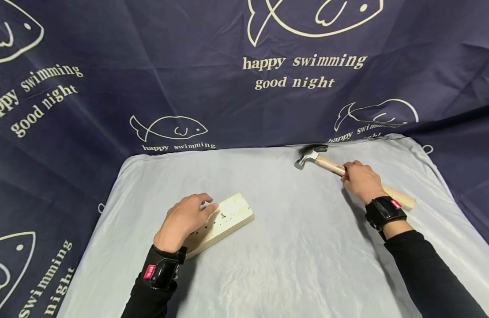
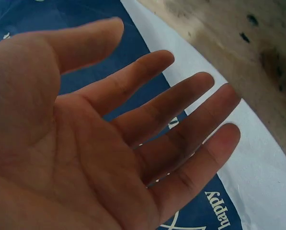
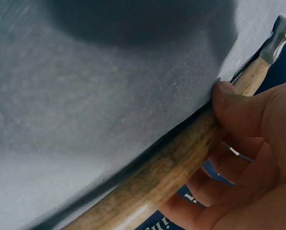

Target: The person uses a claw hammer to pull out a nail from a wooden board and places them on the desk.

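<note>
Hammer (image 1: 331,166): claw type, pale wooden handle, in the fingers of the right hand (image 1: 361,179). Grasp is around the handle; right-wrist view puts the thumb (image 3: 238,112) on one side, the other fingers (image 3: 207,189) curled along the opposite side. Steel head (image 1: 306,159) beyond those fingers, off to their left, near the far edge of the worktop (image 1: 284,256). Butt end (image 1: 403,198) shows behind the fingers, out past the wrist. Dark shadow runs along the handle; cannot tell whether the hammer rests on the worktop or sits slightly raised.

Left hand (image 1: 185,218): released, fingers loosely spread in the left-wrist view, nothing held. Wooden block (image 1: 234,212) beneath and just beyond these fingers, set diagonally, partly hidden by the hand. Contact between fingers and block: cannot tell. Dark holes (image 1: 214,223) near the left thumb; small nail (image 1: 223,216) on the block's upper face, just beside that thumb's tip as seen from the head. Block and hammer well apart, pale cloth between the two sets of fingers.

Behind the fingers, each wrist: black strap (image 1: 385,212) with red tag, dark sleeve (image 1: 431,269). Beyond all fingers: dark blue curtain (image 1: 228,88), pale fish outlines, lettering "happy swimming good night".
</note>
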`<state>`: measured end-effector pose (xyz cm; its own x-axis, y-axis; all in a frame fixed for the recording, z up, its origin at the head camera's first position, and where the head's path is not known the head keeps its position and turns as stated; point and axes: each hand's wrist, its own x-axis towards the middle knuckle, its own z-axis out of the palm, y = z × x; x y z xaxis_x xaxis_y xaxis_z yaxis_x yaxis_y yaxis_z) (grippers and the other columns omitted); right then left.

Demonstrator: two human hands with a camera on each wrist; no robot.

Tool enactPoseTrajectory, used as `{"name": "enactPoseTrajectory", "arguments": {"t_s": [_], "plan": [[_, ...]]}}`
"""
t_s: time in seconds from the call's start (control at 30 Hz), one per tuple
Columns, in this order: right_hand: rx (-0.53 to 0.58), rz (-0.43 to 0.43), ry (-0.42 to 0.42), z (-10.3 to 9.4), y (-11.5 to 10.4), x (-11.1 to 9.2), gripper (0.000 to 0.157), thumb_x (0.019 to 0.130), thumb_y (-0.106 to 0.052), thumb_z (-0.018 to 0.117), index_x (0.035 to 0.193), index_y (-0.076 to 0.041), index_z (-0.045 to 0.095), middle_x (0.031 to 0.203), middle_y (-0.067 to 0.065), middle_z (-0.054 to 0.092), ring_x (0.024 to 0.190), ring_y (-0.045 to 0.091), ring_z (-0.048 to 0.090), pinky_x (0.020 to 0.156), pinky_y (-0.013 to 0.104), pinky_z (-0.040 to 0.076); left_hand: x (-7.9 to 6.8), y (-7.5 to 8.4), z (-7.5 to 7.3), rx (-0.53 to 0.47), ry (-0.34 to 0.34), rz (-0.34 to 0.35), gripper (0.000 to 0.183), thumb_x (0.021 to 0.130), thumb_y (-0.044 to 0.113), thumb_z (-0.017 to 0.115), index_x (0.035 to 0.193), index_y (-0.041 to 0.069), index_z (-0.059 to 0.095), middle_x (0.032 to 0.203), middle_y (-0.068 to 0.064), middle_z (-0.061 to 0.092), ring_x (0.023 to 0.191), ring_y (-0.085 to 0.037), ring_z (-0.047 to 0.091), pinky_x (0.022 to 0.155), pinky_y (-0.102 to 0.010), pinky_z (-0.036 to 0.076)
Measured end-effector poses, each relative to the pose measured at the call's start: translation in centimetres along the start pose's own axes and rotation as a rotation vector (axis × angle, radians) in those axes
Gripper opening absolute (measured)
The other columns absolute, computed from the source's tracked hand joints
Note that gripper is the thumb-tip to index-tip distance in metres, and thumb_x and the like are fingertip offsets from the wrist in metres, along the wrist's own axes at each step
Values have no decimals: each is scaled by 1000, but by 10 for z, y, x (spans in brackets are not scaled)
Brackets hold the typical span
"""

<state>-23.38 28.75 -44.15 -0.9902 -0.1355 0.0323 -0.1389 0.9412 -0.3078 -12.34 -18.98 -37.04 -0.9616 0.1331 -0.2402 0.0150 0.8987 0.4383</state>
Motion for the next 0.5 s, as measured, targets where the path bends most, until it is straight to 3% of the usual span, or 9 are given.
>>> {"name": "enactPoseTrajectory", "arguments": {"t_s": [0.13,0.27,0.37,0.5], "plan": [[-23,20,-17,-1,2,-1,25,98,-10,66,118,6,64,102,24,57,91,52,57,69,66,49,1,6,4,-5,-39,2,53,104,42,68,142,6,64,136,-16,67,122,-36,64,94,-60,51],[-32,30,-13,0,1,-2,26,98,-10,66,119,6,64,104,25,56,92,51,56,69,66,48,1,8,8,3,-81,-4,65,95,45,79,143,4,62,125,-14,68,108,-29,64,89,-55,52],[-35,25,1,2,0,-2,26,98,-10,65,118,7,63,105,25,56,94,49,56,69,67,48,-1,8,11,24,-105,-10,69,88,42,87,141,6,61,115,-10,64,98,-26,60,84,-52,52],[-36,9,17,3,0,-4,26,98,-10,63,117,7,62,105,24,56,98,48,56,70,68,48,-3,8,15,65,-119,-8,76,76,36,98,136,9,59,109,-8,58,96,-28,59,80,-54,52]]}}
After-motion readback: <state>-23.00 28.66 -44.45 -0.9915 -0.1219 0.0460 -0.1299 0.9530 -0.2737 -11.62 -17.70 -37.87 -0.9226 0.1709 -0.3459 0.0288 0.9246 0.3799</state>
